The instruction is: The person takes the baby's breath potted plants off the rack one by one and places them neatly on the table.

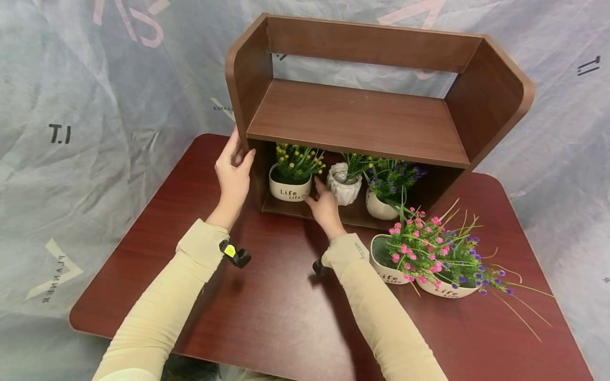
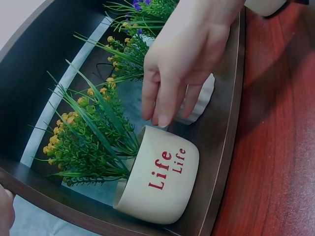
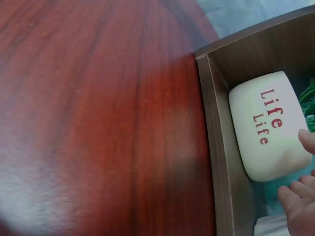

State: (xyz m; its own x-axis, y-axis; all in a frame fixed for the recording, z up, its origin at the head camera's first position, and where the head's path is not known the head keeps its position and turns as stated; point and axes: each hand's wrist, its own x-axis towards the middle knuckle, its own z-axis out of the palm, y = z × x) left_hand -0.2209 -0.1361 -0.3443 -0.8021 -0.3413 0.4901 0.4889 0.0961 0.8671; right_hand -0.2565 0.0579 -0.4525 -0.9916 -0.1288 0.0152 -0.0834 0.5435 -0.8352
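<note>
At the far edge of the worktop (image 1: 267, 317), inside the lower compartment of the brown shelf unit (image 1: 357, 114), the cream pot (image 1: 288, 189) with yellow flowers (image 1: 296, 159) is seen upright at the left end, lettering turned outward. Beside it the right hand (image 1: 326, 209) is held, fingers loosely extended, thumb parted from them near the pot's right-hand corner; nothing is gripped, and whether the pot is touched cannot be told. The left hand (image 1: 232, 177) is laid against the outside of the shelf's left panel, fingers relaxed, nothing enclosed.

A fine adjustment seems to be in hand, and low is best: the pot should be nudged by its body, never its foliage, with the shelf steadied by the other hand. Care is called for on the right, where the white pot (image 1: 345, 190) is placed close by and could be knocked.

Now the lettering! "Life" is printed twice in red, large above small; the same words are carried by the pink-flowered pot (image 1: 391, 275) and the purple-flowered pot (image 1: 445, 290), both set towards the worktop's right edge. On the grey backdrop (image 1: 71, 201), "T.I" and a sideways "PLANNER" can be made out. The right cuff's print (image 1: 359, 250) is too small to be read.
</note>
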